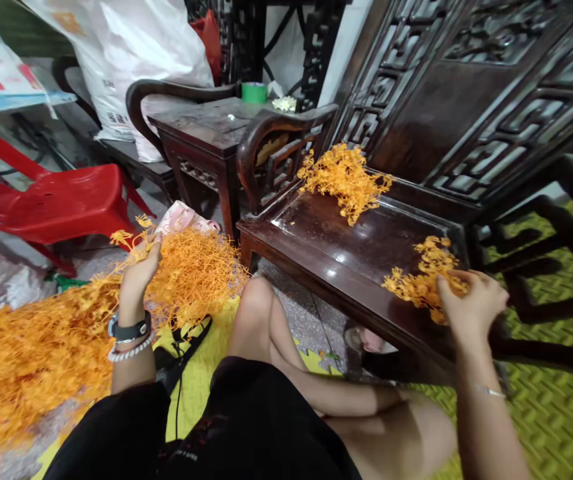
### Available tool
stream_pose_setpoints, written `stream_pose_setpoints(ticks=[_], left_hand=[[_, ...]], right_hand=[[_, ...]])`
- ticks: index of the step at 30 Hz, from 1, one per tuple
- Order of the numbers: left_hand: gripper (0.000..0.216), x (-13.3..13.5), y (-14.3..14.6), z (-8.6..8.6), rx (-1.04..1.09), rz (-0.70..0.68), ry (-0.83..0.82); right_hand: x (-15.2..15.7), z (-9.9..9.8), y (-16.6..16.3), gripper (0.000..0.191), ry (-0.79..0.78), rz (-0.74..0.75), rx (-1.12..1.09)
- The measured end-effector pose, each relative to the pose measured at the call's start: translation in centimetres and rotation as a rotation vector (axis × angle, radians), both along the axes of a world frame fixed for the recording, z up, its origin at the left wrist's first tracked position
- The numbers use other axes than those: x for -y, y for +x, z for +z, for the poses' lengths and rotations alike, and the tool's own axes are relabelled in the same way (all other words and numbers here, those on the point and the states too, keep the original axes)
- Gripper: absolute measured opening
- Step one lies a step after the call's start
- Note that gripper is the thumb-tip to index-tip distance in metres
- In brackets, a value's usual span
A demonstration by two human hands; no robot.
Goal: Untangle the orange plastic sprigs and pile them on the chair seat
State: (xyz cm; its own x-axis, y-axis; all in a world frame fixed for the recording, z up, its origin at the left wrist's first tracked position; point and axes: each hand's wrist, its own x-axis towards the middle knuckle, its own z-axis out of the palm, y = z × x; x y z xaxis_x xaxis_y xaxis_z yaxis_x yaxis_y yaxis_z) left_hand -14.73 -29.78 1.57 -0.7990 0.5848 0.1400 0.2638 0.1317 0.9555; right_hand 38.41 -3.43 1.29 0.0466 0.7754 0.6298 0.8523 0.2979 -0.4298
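My left hand [139, 270], raised over a heap of orange plastic pieces [194, 267], has its fingers closed on a thin orange plastic sprig [125, 237]. To the right, my right hand [471, 300] rests at a cluster of orange plastic sprigs [424, 270] on the dark wooden bench seat [326, 247]; its fingers curl over the near edge of that cluster. Another bunch of orange sprigs [344, 177] lies farther back on the seat. A large loose spread of orange pieces [31, 367] covers the floor at the left.
A red plastic chair [66, 197] stands at the left. Behind it are white sacks [151, 53]. A dark side table [201, 127] bears a green tape roll [254, 93]. Yellow foam mats [556, 387] lie under the bench. A carved backrest [411, 127] rises behind the seat.
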Motion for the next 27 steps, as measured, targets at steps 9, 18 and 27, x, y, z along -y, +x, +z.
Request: stream_pose_setpoints(ticks=[9,18,27], left_hand=[[0.040,-1.1,11.0,3.2,0.371,-1.168,-0.085],[0.035,-3.6,16.3,1.1,0.571,-1.501,-0.142],[0.040,-2.2,22.0,1.6,0.582,-1.524,-0.100]], right_hand=[[10.0,3.8,-15.6,0.032,-0.467,0.953,-0.438],[14.5,3.3,-17.6,0.029,-0.687,1.072,-0.506],[17.5,7.9,-10.8,0.038,-0.456,0.833,-1.039]])
